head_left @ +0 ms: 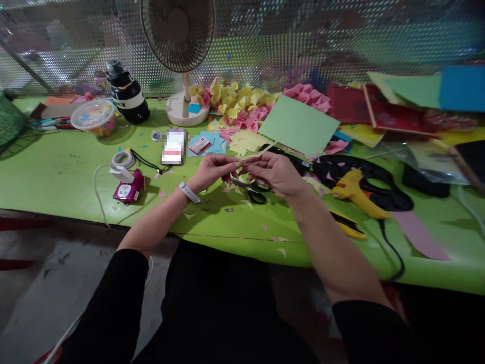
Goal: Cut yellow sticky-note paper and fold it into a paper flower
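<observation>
My left hand (215, 171) and my right hand (276, 172) meet over the middle of the green table. Fingers of both are pinched together at the tips, around something small and pale that I cannot make out. By the right fingers a thin pale yellow strip shows; whether it is held is unclear. Beneath the hands lie black-handled scissors (256, 194), partly covered by the right hand. Small pink and pale yellow paper scraps (273, 237) are scattered around them. Behind the hands sits a pile of folded yellow paper pieces (238, 98), with pink folded pieces (308, 96) alongside.
A yellow glue gun (354, 189) rests on a black stand at right, near a yellow cutter (348, 226). Left stand a purple power socket (129, 188), tape roll (123, 159), phone (174, 146) and black bottle (129, 96). A fan (187, 111) and green paper (299, 124) are behind.
</observation>
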`<state>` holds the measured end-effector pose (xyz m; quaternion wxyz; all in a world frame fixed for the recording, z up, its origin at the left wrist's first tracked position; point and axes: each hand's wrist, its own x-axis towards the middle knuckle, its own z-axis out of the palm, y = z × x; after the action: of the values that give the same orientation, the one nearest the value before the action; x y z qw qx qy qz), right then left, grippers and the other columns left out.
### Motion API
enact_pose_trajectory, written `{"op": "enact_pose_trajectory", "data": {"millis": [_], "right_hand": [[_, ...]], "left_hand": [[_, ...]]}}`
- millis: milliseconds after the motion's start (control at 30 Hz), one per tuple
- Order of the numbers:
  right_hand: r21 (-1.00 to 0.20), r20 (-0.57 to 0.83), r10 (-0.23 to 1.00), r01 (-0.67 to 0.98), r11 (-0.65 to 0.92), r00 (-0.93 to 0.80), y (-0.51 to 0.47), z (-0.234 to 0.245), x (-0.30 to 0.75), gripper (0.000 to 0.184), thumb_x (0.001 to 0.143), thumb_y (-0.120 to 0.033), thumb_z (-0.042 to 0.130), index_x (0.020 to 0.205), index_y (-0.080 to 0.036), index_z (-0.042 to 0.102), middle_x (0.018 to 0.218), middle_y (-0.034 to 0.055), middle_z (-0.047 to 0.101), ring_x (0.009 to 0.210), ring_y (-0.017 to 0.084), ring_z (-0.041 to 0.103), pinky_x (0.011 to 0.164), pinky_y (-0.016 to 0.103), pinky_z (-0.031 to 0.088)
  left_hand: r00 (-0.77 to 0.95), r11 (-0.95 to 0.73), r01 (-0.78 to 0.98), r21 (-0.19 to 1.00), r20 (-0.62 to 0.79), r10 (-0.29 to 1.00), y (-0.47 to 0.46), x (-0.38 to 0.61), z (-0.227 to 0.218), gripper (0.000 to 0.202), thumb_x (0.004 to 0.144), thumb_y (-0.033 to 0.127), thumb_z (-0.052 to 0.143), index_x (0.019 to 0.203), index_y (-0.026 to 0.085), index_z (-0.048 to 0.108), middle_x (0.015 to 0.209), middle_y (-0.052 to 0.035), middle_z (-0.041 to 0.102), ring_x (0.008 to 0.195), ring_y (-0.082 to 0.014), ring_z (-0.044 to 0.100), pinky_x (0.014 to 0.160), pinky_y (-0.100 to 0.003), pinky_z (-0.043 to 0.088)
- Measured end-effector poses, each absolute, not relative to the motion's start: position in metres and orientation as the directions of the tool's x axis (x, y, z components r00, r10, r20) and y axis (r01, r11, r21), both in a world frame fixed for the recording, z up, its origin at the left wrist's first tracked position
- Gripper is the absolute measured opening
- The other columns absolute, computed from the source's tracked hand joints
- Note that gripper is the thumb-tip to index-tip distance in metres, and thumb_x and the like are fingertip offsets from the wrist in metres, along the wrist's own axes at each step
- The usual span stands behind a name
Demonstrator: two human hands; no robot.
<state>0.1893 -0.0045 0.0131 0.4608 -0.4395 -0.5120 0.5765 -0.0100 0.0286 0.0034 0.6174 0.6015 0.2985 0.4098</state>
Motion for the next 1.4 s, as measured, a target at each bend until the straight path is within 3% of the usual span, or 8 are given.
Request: {"op": "enact_pose_trajectory", "data": {"millis": [233, 733, 900, 1067, 1233, 1400], "right_hand": [[-0.995, -0.080, 0.971, -0.037, -0.091, -0.227, -0.006, 0.016, 0.191, 0.042, 0.062, -0.038, 0.094, 0.089, -0.017, 0.069, 0.073, 0.0048, 0.073, 0.058, 0.014, 0.066, 0.041, 0.020, 0.040], [-0.993, -0.104, 0.951, -0.022, -0.115, -0.292, -0.006, 0.021, 0.194, 0.039, 0.059, -0.033, 0.095, 0.084, -0.019, 0.068, 0.069, 0.0008, 0.074, 0.051, 0.010, 0.062, 0.039, 0.018, 0.037], [-0.989, -0.133, 0.947, -0.028, -0.148, -0.292, -0.005, 0.018, 0.195, 0.041, 0.059, -0.035, 0.094, 0.088, -0.019, 0.070, 0.075, 0.0033, 0.076, 0.056, 0.012, 0.066, 0.038, 0.018, 0.037], [-0.998, -0.054, 0.963, -0.025, -0.062, -0.265, -0.007, 0.017, 0.190, 0.038, 0.065, -0.040, 0.091, 0.090, -0.019, 0.072, 0.076, 0.0044, 0.075, 0.062, 0.015, 0.068, 0.047, 0.023, 0.047], [-0.998, 0.027, 0.978, 0.056, 0.039, -0.205, -0.009, 0.016, 0.182, 0.033, 0.070, -0.045, 0.087, 0.084, -0.020, 0.071, 0.069, 0.0025, 0.072, 0.054, 0.014, 0.064, 0.043, 0.023, 0.041], [-0.996, 0.051, 0.979, 0.064, 0.065, -0.198, -0.008, 0.016, 0.183, 0.033, 0.073, -0.047, 0.084, 0.079, -0.020, 0.067, 0.064, 0.0015, 0.070, 0.049, 0.012, 0.061, 0.046, 0.024, 0.044]], "left_hand": [[0.519, -0.036, -0.155, 0.987, 0.112, 0.847, 0.027, -0.009, 0.005, 0.046, 0.070, 0.053, 0.085, 0.089, 0.012, 0.079, 0.063, -0.0030, 0.071, 0.049, -0.0067, 0.061, 0.048, -0.018, 0.049], [0.532, 0.011, -0.192, 0.981, 0.094, 0.841, 0.027, -0.007, -0.004, 0.037, 0.074, 0.047, 0.084, 0.091, 0.014, 0.078, 0.063, -0.0008, 0.070, 0.048, -0.0050, 0.058, 0.047, -0.018, 0.042], [0.533, 0.041, -0.196, 0.980, 0.071, 0.843, 0.027, -0.006, -0.008, 0.038, 0.074, 0.047, 0.084, 0.094, 0.016, 0.079, 0.063, -0.0005, 0.070, 0.047, -0.0056, 0.058, 0.046, -0.019, 0.044], [0.429, 0.039, -0.240, 0.970, 0.069, 0.901, 0.026, -0.001, -0.007, 0.038, 0.070, 0.051, 0.086, 0.079, 0.015, 0.075, 0.060, 0.0013, 0.066, 0.048, -0.0048, 0.057, 0.048, -0.019, 0.045], [0.292, -0.048, -0.255, 0.966, 0.124, 0.948, 0.024, 0.002, -0.002, 0.040, 0.066, 0.051, 0.088, 0.069, 0.015, 0.070, 0.054, 0.0043, 0.061, 0.044, -0.0026, 0.051, 0.045, -0.018, 0.042], [0.293, -0.076, -0.239, 0.968, 0.146, 0.945, 0.023, 0.001, 0.000, 0.041, 0.066, 0.051, 0.087, 0.074, 0.014, 0.071, 0.058, 0.0021, 0.065, 0.048, -0.0038, 0.056, 0.050, -0.018, 0.047]]}}
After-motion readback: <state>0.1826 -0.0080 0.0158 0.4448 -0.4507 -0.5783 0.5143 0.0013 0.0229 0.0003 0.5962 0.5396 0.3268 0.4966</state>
